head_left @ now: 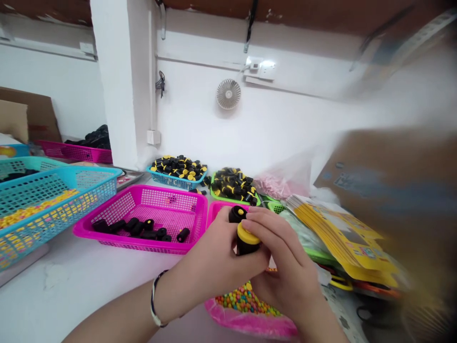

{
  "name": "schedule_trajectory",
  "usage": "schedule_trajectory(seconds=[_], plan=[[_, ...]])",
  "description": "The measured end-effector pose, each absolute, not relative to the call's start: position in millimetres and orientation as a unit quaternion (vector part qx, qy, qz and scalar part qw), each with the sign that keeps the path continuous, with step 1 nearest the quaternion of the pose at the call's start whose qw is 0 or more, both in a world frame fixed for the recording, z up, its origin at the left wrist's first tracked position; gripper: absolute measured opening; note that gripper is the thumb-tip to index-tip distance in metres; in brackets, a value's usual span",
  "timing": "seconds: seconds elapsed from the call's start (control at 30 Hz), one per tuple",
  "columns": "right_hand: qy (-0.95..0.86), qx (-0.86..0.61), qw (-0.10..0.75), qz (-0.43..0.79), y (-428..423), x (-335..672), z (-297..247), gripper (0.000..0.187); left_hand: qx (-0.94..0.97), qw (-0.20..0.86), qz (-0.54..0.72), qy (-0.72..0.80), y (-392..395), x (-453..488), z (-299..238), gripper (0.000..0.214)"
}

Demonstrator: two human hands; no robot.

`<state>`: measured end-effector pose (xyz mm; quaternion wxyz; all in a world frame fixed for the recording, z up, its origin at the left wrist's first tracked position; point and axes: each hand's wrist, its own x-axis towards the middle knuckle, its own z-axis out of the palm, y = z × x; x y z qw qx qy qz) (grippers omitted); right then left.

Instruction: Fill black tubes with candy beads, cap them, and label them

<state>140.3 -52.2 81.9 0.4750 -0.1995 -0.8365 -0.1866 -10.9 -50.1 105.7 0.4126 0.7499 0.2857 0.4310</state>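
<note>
Both hands meet above the white table, holding a black plastic cylinder (246, 245) with a yellow collar (248, 233). A second black piece with a yellow centre (236, 214) sits just above the collar. My left hand (217, 262), with a braided bracelet on its wrist, grips the parts from the left. My right hand (282, 257) presses its fingers against them from the right. Below my hands lie many small coloured beads (246, 300) in a pink bag (250, 324). The fingers hide part of both black pieces.
A pink basket (174, 202) of black cylinders stands left of my hands, beside a blue basket (96, 190) of yellow parts. Farther back, blue (171, 181) and green (228, 197) baskets hold black-and-yellow assemblies. Yellow printed cards (339, 233) lie right, and blurred cardboard (392, 190) intrudes there.
</note>
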Motion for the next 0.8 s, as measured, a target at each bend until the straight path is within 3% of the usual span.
schedule_trajectory(seconds=[0.2, 0.33, 0.4, 0.47, 0.57, 0.67, 0.8], plan=[[-0.811, -0.172, 0.52, -0.206, -49.9, 144.0, 78.6, 0.058, 0.808, 0.33, 0.393, 0.289, -47.8, -20.6, 107.4, 0.004], [-0.73, -0.311, 0.603, -0.083, -53.1, 168.4, 88.9, 0.052, 0.789, 0.319, 0.4, 0.339, -44.2, -48.4, 114.8, 0.031], [-0.741, -0.4, 0.538, 0.041, -51.6, 175.4, 90.1, 0.046, 0.762, 0.295, 0.471, 0.333, -45.9, -63.2, 119.9, 0.027], [-0.78, -0.443, 0.391, 0.205, -46.3, 170.5, 88.0, 0.038, 0.758, 0.283, 0.511, 0.29, -51.6, -73.6, 123.0, 0.014], [-0.784, -0.431, 0.26, 0.362, -22.7, 142.1, 88.3, 0.024, 0.79, 0.333, 0.475, 0.198, -64.8, -78.3, 123.2, 0.011], [-0.773, -0.446, 0.288, 0.346, 30.3, 104.9, 105.7, 0.013, 0.807, 0.381, 0.421, 0.162, -75.7, -76.4, 123.3, 0.011], [-0.741, -0.464, 0.408, 0.264, 122.5, 65.5, 155.5, 0.031, 0.811, 0.379, 0.416, 0.161, -79.0, -75.8, 127.3, 0.01]])
